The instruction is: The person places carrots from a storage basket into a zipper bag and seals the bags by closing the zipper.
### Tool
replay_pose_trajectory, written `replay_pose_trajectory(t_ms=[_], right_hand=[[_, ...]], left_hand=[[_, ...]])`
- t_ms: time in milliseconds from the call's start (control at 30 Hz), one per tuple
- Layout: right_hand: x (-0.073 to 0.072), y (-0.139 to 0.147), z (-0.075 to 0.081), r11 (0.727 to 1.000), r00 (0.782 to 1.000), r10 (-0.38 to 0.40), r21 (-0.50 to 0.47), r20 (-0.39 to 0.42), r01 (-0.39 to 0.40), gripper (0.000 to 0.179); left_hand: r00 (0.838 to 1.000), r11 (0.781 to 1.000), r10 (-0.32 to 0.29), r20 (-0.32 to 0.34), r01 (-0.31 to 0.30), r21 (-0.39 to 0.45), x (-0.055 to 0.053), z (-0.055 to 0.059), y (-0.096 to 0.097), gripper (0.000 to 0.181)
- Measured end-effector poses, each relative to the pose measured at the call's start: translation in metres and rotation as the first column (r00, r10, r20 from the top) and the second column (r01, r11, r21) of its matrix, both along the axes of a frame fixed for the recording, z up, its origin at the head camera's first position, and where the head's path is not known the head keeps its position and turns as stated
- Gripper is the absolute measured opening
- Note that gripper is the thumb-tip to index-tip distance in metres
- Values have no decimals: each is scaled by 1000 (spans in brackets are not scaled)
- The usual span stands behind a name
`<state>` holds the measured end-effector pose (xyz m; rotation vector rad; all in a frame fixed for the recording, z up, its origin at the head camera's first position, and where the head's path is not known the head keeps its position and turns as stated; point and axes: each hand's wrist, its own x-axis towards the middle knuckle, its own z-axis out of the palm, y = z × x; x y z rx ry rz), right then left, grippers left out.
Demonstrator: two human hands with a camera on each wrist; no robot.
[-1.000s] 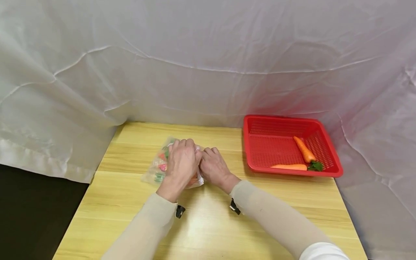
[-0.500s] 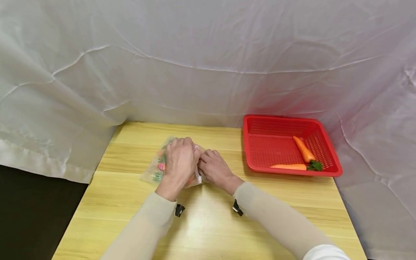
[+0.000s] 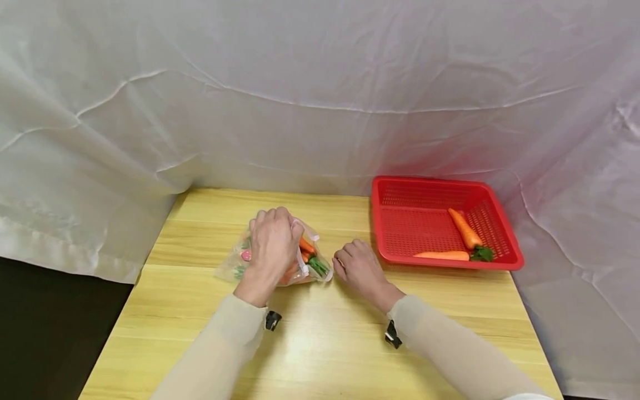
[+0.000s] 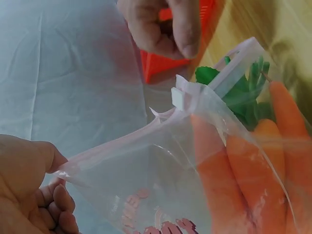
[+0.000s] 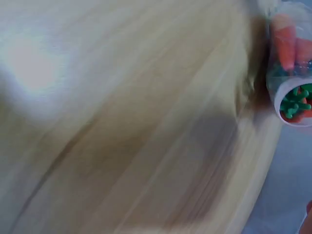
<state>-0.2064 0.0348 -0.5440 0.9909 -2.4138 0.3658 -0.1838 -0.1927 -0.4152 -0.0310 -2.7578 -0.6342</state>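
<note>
A clear zip bag [image 3: 230, 268] with printed pictures lies on the table, several carrots [image 4: 263, 180] with green tops inside. Its mouth gapes at the carrot-top end, seen as a round rim [image 5: 279, 97] in the right wrist view. The white zip slider [image 4: 178, 99] sits partway along the pink closure. My left hand [image 3: 271, 244] pinches a corner of that closure between thumb and forefinger, as the left wrist view shows. Just right of the bag, my right hand [image 3: 362, 269] hovers with loosely curled fingers, holding nothing.
A red perforated basket [image 3: 378, 222] stands at the back right of the wooden table [image 3: 320, 344]. One carrot [image 3: 465, 229] leans on its right side, another carrot [image 3: 442, 255] lies along the front wall. Pale curtains [image 3: 300, 133] hang behind and at both sides.
My right hand has let go of the bag and moved right, toward the basket. The bag's mouth and the carrot tops now show. My left hand has barely shifted.
</note>
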Motion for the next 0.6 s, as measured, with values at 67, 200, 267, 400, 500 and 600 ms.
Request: replay_pose_trajectory(t_ms=[67,200,267,400,500,600], right_hand=[[3,3,2,1000,1000,1,5,-12,-1,14],[7,12,17,1000,999,13,-3,-35,-13,16],[7,19,27,1000,999,16,-5,-42,-16,17],[1,42,47,1000,999,-7,0,-53,7,17],[-6,64,60,999,997,-41,0,-61,41,17],[-15,87,72,996,993,-86,-10,-75,85,18]], left_hand=[[1000,1000,6,-4,-6,22,-1,1,0,14],[1000,999,12,-14,-11,44,-1,3,2,13],[1000,999,5,-9,-5,33,-1,2,3,14],[1000,1000,-19,4,19,9,1,-2,7,14],[999,999,-32,7,32,-4,3,-5,10,14],[999,999,-45,8,45,-15,5,-8,12,14]])
